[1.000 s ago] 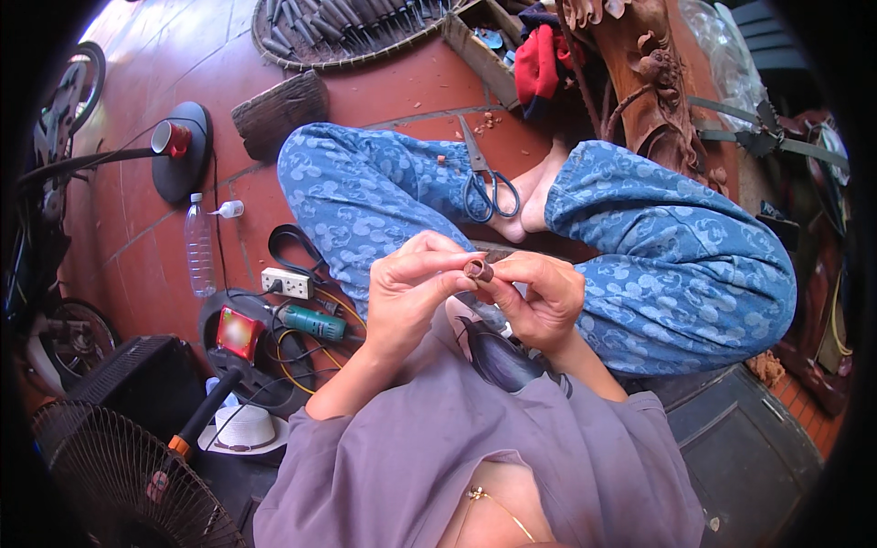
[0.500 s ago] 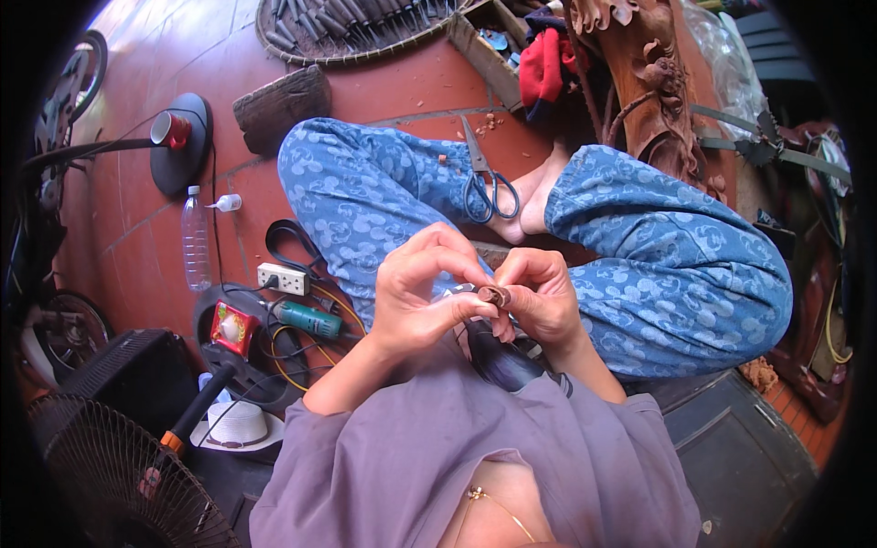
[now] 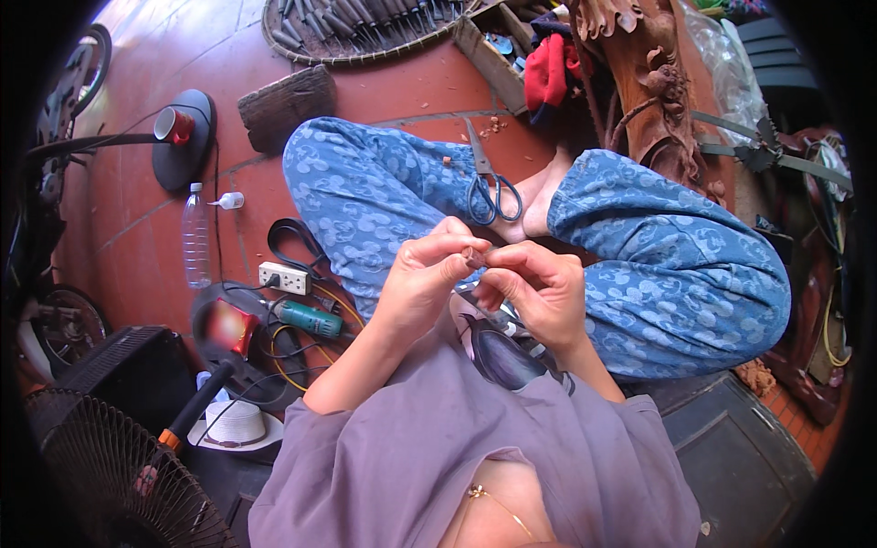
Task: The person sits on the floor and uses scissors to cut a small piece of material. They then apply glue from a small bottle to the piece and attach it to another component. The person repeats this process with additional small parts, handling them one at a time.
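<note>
While we sit cross-legged on the red tiled floor (image 3: pixel 137 219), our left hand (image 3: pixel 425 274) and right hand (image 3: pixel 539 292) meet above our lap, and between their fingertips we pinch a small brown piece (image 3: pixel 474 257), too small to make out what it is. The left thumb and forefinger are closed on it from the left; the right fingers curl in and grip its other end, so both hands are clenched on the same piece, touching one another. We judge this to be fine fingertip work on the piece, a twisting or fitting step, somewhere in its middle. The next move would call for a steady hold with one hand and a small, careful turn with the other, since the piece could easily slip into our lap. A pair of scissors (image 3: pixel 489 187) lies on our blue patterned trousers (image 3: pixel 676 265), just beyond the hands. To our left lie a plastic bottle (image 3: pixel 195 235), a white power strip (image 3: pixel 284 277) and a green tool (image 3: pixel 309 319), well apart from the hands.
</note>
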`<control>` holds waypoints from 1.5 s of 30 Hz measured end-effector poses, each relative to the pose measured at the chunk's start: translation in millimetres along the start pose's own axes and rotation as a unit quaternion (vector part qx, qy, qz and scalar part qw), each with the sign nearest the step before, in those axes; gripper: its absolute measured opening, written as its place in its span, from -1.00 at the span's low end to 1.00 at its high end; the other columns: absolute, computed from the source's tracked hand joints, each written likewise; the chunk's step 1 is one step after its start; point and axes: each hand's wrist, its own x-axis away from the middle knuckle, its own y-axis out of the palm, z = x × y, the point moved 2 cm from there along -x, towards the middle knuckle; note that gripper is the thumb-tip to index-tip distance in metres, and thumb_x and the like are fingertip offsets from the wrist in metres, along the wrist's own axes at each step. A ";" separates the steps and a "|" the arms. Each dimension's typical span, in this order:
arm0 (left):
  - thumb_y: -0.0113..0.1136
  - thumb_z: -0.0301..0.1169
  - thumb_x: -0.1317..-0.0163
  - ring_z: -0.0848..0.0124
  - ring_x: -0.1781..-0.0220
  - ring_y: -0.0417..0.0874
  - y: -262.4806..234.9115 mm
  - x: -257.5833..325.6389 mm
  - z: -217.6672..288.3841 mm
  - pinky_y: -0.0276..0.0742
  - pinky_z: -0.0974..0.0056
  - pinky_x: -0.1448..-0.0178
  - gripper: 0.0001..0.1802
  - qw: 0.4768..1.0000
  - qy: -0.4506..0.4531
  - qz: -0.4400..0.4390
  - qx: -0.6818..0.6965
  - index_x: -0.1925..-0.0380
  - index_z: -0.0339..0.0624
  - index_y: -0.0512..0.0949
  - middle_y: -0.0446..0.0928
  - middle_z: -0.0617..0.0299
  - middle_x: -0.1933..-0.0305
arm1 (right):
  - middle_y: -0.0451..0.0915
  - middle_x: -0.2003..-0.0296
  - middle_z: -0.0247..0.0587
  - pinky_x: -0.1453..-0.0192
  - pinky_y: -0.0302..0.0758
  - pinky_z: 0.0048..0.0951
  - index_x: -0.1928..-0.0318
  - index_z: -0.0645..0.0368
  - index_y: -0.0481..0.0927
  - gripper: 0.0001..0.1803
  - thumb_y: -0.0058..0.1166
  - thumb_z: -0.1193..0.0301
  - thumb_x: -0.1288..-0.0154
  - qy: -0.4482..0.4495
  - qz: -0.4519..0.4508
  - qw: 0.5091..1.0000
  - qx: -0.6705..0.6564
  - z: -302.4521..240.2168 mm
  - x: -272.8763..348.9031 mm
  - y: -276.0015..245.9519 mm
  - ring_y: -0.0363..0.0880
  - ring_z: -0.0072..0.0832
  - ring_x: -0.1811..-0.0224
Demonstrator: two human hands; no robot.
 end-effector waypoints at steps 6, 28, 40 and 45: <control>0.27 -0.36 -0.12 0.44 0.13 0.55 -2.8 5.2 -16.6 0.48 0.29 0.00 -0.68 0.977 -0.117 0.045 0.170 0.11 -0.18 0.55 0.52 0.32 0.18 | 0.60 0.50 -0.15 0.47 0.47 -0.55 0.32 0.30 0.57 -0.92 0.12 0.61 -0.12 -0.047 0.043 0.981 0.183 -4.9 -1.5 1.1 0.62 -0.49 0.53; 0.08 -0.45 -0.19 0.49 0.26 0.58 18.0 -1.7 10.7 0.51 0.45 0.09 -0.58 0.984 -0.127 0.120 0.019 -0.02 -0.48 0.43 0.59 0.06 0.20 | 0.53 0.48 -0.33 0.44 0.43 -0.78 -0.06 0.34 0.44 -0.67 -0.07 0.40 -0.37 0.157 0.060 0.884 -0.435 33.6 -5.8 -9.9 0.45 -0.75 0.56; 0.08 -0.43 -0.23 0.55 0.25 0.54 22.8 -1.2 15.4 0.44 0.44 0.11 -0.76 0.985 -0.003 0.101 -0.139 0.17 -0.38 0.54 0.59 0.18 0.26 | 0.59 0.44 -0.20 0.40 0.55 -0.62 0.10 0.36 0.54 -0.78 -0.06 0.49 -0.35 -0.008 0.145 0.985 -0.088 19.5 -2.1 2.4 0.57 -0.59 0.49; 0.25 -0.48 -0.14 0.57 0.25 0.54 19.1 -6.1 17.6 0.45 0.43 0.10 -0.87 0.982 0.006 0.083 -0.169 0.37 -0.30 0.53 0.57 0.24 0.31 | 0.60 0.45 -0.24 0.33 0.57 -0.61 0.10 0.34 0.54 -0.79 -0.07 0.51 -0.35 -0.022 0.113 0.993 -0.036 12.4 2.6 5.4 0.58 -0.62 0.44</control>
